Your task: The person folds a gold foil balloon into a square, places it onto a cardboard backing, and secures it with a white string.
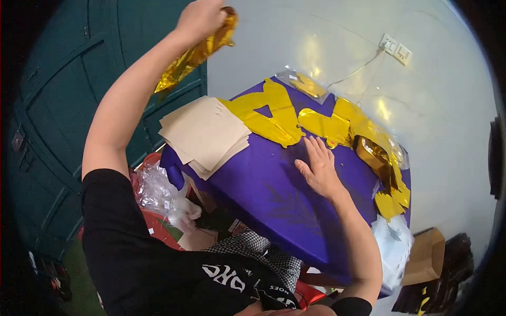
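Observation:
High at the upper left, my left hand (200, 22) is closed round a crumpled gold foil piece (192, 60) that hangs down beside my forearm. My right hand (320, 169) lies with fingers spread on the purple cloth (253, 174) of the table, holding nothing. Just beyond its fingertips are a flat gold foil letter A (271, 113) and another flat gold foil piece (324, 126). More gold foil (371, 150) lies folded along the table's right side. A stack of beige paper sheets (203, 134) sits at the table's left edge.
A clear packet with gold foil (305, 84) lies at the table's back edge. Clear plastic wrappers (158, 189) fill a red container at the lower left. A white plastic bag (392, 245) and a cardboard box (426, 255) stand at the lower right. A cable runs to the wall socket (395, 48).

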Demonstrator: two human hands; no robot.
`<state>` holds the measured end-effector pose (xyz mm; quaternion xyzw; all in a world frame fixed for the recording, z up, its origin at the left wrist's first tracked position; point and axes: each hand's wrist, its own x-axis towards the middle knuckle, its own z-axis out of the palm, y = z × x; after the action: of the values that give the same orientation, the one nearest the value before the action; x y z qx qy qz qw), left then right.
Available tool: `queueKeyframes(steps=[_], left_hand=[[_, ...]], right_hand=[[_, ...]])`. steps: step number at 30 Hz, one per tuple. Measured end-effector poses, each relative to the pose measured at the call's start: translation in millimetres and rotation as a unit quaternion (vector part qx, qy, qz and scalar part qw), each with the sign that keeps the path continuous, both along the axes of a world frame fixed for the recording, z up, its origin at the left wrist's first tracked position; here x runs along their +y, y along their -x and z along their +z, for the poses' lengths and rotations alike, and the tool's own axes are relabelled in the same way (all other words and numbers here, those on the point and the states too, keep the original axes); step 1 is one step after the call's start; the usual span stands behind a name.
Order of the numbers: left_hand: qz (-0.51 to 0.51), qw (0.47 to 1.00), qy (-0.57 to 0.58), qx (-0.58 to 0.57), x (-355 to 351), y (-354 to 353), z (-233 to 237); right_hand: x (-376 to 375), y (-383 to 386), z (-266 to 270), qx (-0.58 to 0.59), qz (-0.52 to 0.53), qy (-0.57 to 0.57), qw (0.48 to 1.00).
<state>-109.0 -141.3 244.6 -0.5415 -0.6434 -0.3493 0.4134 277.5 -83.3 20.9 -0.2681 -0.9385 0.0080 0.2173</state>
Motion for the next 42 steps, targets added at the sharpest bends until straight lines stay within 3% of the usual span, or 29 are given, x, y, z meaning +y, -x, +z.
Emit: queueKeyframes(steps=[5,9,14,15,18,21,23,26,30,33,38,42], left_hand=[[-0.155,0.978,-0.012,0.142,-20.9,-120.4,13.3],[-0.194,0.965,0.028,0.174,-45.6,-194.2,19.2],[-0.257,0.941,-0.013,0.22,-53.0,-249.2,19.0],[-0.276,0.926,-0.072,0.246,-57.1,-256.6,16.1],[-0.289,0.94,0.021,0.181,-67.2,-276.6,16.8],[-0.331,0.924,0.0,0.189,-68.9,-286.6,14.4],[-0.386,0.907,-0.026,0.168,-55.9,-287.6,13.7],[-0.471,0.878,0.087,0.006,-57.3,-278.6,25.3],[-0.576,0.7,0.322,-0.273,-38.5,-248.1,24.5],[-0.578,0.631,0.37,-0.36,-20.7,-233.7,12.3],[-0.541,0.557,0.427,-0.463,12.3,-233.9,-26.3],[-0.448,0.596,0.563,-0.357,16.8,-227.5,-71.7]], right_hand=[[-47.4,-29.5,36.9,0.108,0.0,0.132,0.985],[-79.7,-45.4,61.9,0.207,0.01,0.244,0.948],[-116.9,-61.2,79.4,0.305,0.029,0.274,0.912],[-123.2,-63.0,81.6,0.326,0.033,0.278,0.903],[-140.2,-65.9,86.7,0.4,0.044,0.29,0.868],[-152.0,-63.7,94.8,0.481,0.08,0.342,0.803],[-140.4,-77.0,88.2,0.475,0.021,0.355,0.805],[-135.1,-83.0,90.4,0.525,0.015,0.315,0.791],[-124.6,-102.8,97.9,0.482,0.021,0.392,0.783],[-117.2,-114.9,105.7,0.432,0.002,0.482,0.762],[-94.7,-115.4,95.1,0.506,-0.039,0.491,0.708],[-74.1,-132.2,71.2,0.503,-0.104,0.491,0.703]])
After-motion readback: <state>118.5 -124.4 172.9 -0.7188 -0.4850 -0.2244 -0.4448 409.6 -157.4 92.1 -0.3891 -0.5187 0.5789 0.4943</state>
